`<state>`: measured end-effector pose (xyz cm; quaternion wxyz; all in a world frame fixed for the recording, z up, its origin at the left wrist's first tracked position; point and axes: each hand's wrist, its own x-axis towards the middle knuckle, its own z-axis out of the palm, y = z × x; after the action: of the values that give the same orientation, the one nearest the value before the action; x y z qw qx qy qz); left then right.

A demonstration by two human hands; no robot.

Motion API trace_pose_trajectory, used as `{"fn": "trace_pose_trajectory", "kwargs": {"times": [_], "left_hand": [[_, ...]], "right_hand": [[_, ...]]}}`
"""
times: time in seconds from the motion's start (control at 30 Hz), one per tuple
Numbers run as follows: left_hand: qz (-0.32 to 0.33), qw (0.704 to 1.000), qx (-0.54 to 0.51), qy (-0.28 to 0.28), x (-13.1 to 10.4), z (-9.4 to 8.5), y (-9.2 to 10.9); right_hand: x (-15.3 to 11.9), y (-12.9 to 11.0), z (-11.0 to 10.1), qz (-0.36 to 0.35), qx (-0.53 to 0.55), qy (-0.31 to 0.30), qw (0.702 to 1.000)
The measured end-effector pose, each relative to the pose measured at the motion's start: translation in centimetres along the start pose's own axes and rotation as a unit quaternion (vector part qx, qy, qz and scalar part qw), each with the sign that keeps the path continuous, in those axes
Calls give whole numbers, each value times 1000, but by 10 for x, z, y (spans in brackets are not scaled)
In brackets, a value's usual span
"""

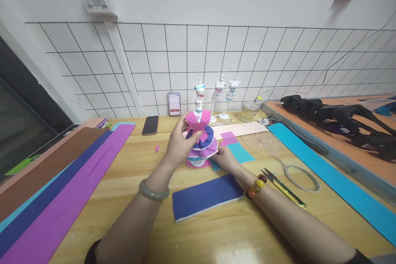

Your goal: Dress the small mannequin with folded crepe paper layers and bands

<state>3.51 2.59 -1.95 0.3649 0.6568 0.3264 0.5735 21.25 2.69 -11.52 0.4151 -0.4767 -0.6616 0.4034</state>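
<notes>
A small doll dress (206, 142), with a pink crossed top and ruffled tiers of dark blue, purple and light blue, stands upright on the table. My left hand (182, 140) is closed around its upper left side, thumb across the front of the waist and fingers partly hidden behind. At the lower right, my right hand (225, 157) grips the skirt's hem, its fingertips partly hidden. Just in front lies a dark blue strip (207, 197) with a white edge. Teal (240, 153) and purple (229, 137) pieces lie beside the right hand.
Several miniature dress forms (218, 90) stand behind. Yellow-handled thread snips (284, 187), a roll of tape (301, 178) and a blue strip (331, 177) lie right. Coloured strips (71, 185) cover the left side. A phone (150, 125) and a glass jar (249, 111) are farther back.
</notes>
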Motion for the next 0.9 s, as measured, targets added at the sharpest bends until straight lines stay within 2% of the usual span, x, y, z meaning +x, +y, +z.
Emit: {"fn": "trace_pose_trajectory", "kwargs": {"times": [0.2, 0.33, 0.43, 0.57, 0.73, 0.83, 0.9], "left_hand": [[-9, 1000, 7, -7, -1, 0, -2], [-8, 1000, 3, -10, -1, 1, -3], [-5, 1000, 12, -7, 0, -1, -3], [10, 1000, 19, -11, 2, -5, -3], [35, 999, 15, -21, 4, -10, 3], [53, 998, 23, 8, 3, -13, 10], [89, 995, 25, 44, 2, -14, 16]], "right_hand": [[-28, 7, -42, 44, -13, 1, 999], [-47, -6, -56, 75, -65, -58, 993], [-56, -22, -52, 82, -109, -142, 980], [-62, -39, -34, 61, -171, -236, 955], [-66, -46, -19, 53, -234, -273, 932], [-67, -47, -18, 58, -244, -295, 922], [-67, -48, -20, 54, -244, -298, 921]]}}
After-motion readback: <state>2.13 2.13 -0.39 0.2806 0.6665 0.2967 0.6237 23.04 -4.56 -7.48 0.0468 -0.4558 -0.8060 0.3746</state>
